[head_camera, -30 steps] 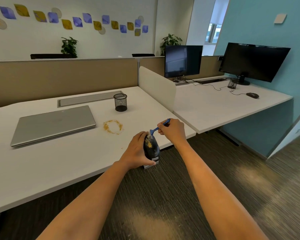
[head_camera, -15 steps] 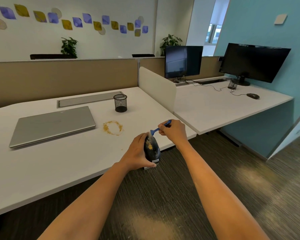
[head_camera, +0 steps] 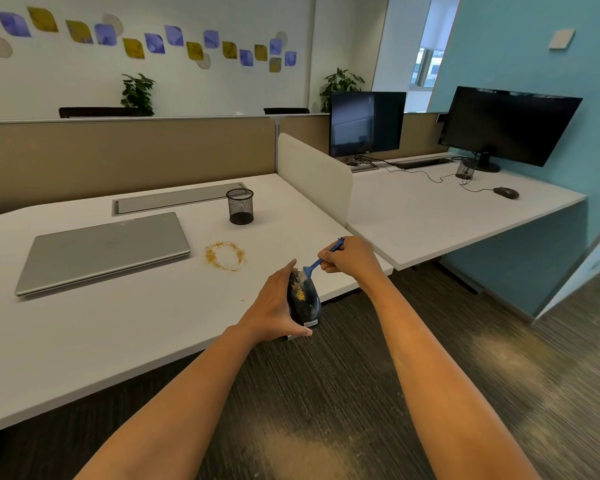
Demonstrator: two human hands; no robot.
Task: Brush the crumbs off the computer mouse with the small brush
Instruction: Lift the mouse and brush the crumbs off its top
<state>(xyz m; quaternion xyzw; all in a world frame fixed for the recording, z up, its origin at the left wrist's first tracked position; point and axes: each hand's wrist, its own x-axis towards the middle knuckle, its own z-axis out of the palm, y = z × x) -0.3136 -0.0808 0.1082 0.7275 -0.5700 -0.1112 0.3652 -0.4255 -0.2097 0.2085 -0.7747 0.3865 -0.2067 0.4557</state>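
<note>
A black computer mouse [head_camera: 307, 301] with yellow crumbs on its top is held tilted at the front edge of the white desk [head_camera: 125, 327]. My left hand [head_camera: 274, 304] grips it from the left side. My right hand [head_camera: 349, 258] pinches a small blue brush [head_camera: 321, 260] by the handle, just above and right of the mouse. The white bristles rest on the mouse's upper end. A ring of yellow crumbs [head_camera: 225, 256] lies on the desk, behind and left of the mouse.
A closed grey laptop [head_camera: 104, 249] lies at the left of the desk. A black mesh pen cup [head_camera: 240, 206] stands behind the crumb ring. A white divider [head_camera: 314, 178] separates a second desk with two monitors [head_camera: 506, 124] and another mouse [head_camera: 505, 192]. Dark carpet lies below.
The brush head has stayed at the mouse's upper end with a small shift of my right hand. The mouse sits slightly higher in my left hand's grip.
</note>
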